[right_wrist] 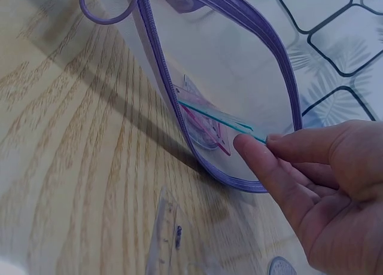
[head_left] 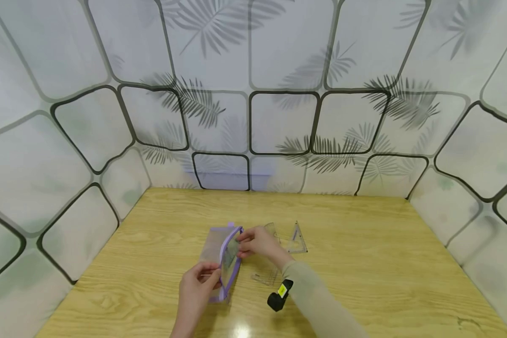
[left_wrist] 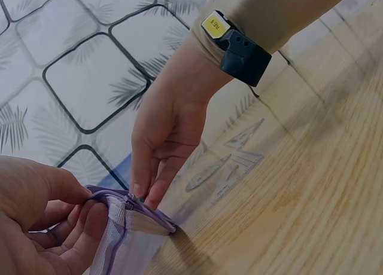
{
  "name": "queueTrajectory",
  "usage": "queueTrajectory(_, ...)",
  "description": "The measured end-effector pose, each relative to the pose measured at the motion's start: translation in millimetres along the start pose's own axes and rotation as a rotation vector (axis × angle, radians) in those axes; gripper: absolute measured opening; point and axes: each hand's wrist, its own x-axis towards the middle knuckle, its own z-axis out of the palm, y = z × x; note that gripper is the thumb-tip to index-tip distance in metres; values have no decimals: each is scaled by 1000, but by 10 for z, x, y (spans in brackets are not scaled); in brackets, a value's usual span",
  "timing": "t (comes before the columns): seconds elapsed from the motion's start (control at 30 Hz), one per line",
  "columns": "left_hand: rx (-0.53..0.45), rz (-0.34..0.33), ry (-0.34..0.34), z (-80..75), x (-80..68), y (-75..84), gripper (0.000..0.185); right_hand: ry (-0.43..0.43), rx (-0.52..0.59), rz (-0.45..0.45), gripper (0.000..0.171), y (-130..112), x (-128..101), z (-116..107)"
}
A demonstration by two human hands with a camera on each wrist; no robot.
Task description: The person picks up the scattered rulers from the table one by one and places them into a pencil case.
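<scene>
A purple-edged mesh pouch [head_left: 221, 263] stands on its edge near the middle of the wooden worktop [head_left: 363, 263], its zip mouth open and facing right. The left hand [head_left: 198, 286] grips the near end of the pouch, thumb on 1 side and curled fingers [left_wrist: 84, 233] on the other, holding the rim up. The right hand [head_left: 257, 243] is at the far side of the mouth, its thumb and forefinger pinching a thin clear ruler [right_wrist: 221, 121] with a teal edge that is partly inside the pouch. In the right wrist view, a pink-marked clear piece lies deeper in the pouch beside the ruler; what it is cannot be told.

On the worktop just right of the pouch lie more clear drawing tools: a small set square [head_left: 296, 239] at the far right, a protractor [head_left: 272, 231] beside it, and a straight ruler [head_left: 265, 277] nearer, under the right forearm.

The right wrist carries a black band [left_wrist: 245, 55] with a yellow label [left_wrist: 213, 24]; its dark print is too small to read. Walls with a grey leaf pattern and black rounded outlines enclose the worktop on 3 sides.
</scene>
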Motion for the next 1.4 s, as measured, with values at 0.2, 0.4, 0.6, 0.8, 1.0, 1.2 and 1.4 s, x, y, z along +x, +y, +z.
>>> queueTrajectory(0.2,-10,3,-5,-5,-4,15,20,19,-15,2,26,-35,3,33)
queueTrajectory(0.4,-6,-6,1,7,0,16,18,26,-65,-27,27,-51,-9,44)
queueTrajectory(0.6,0,0,-4,-2,0,12,19,-19,-141,-57,33,-86,-37,39)
queueTrajectory(0.8,-2,-9,-4,-4,-11,10,20,-44,-219,-90,40,-122,-73,27)
queueTrajectory(1.0,1,-1,-2,8,-24,10,19,-39,-262,-104,42,-112,-99,7)
queueTrajectory(1.2,3,-5,-9,-1,-21,-1,21,-37,-274,-116,42,-85,-105,-16)
queueTrajectory(1.4,5,-7,-7,5,-26,9,20,-41,-277,-121,46,-78,-120,-46)
